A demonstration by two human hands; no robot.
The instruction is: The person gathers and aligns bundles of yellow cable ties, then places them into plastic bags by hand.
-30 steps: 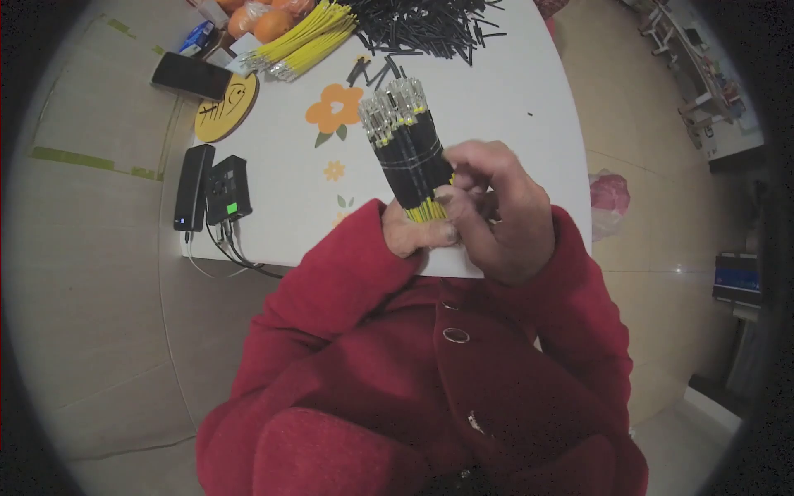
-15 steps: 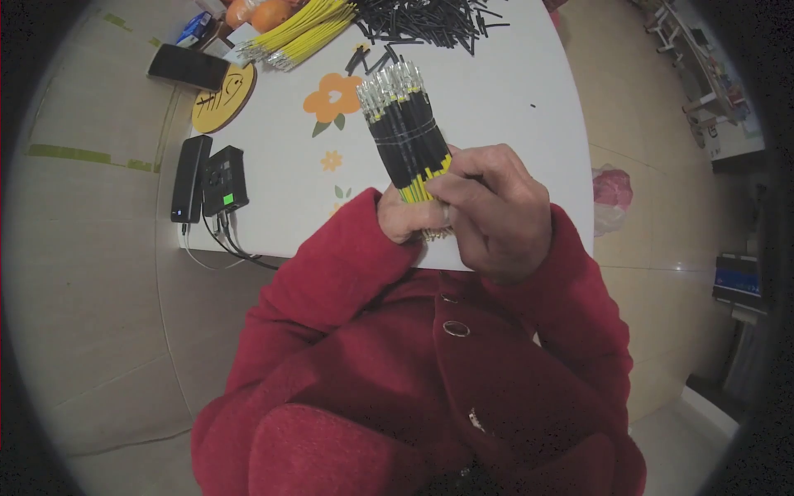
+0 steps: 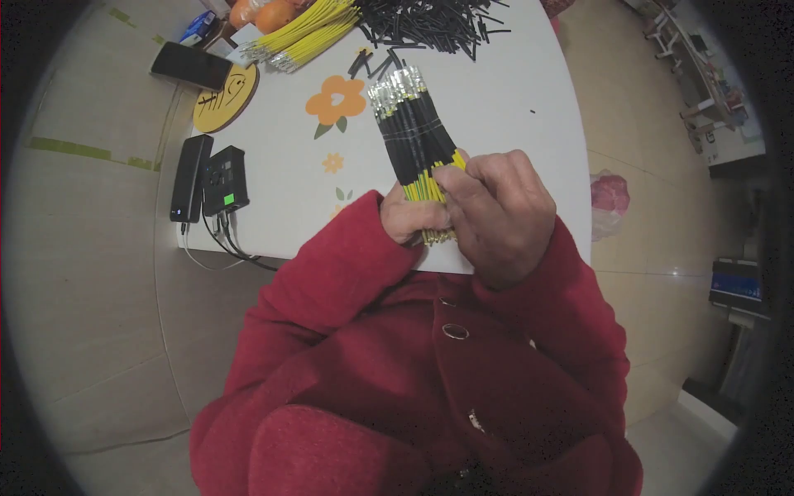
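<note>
A bundle of yellow-green wires (image 3: pixel 411 136) with black sleeves and silvery metal terminals stands tilted in front of my chest, near the table's front edge. Thin ties cross the black part. My left hand (image 3: pixel 412 219) is closed round the lower yellow end, its thumb lying across the front. Pressed against the bundle's right side, my right hand (image 3: pixel 504 215) grips the yellow part between thumb and fingers. Small metal ends poke out below the left thumb. Fingers behind the bundle are hidden.
On the white table (image 3: pixel 504 124) lie a pile of black sleeves (image 3: pixel 430 25) and more yellow wires (image 3: pixel 310 33) at the back. To the left are a phone (image 3: pixel 190 66), a round yellow plaque (image 3: pixel 227 97), a black power bank (image 3: pixel 191 178) and a cabled black box (image 3: pixel 226 180).
The bundle has shifted slightly right and down in view. My right thumb has moved a little off the bundle's front, showing more yellow wire. Both hands still hold it.
</note>
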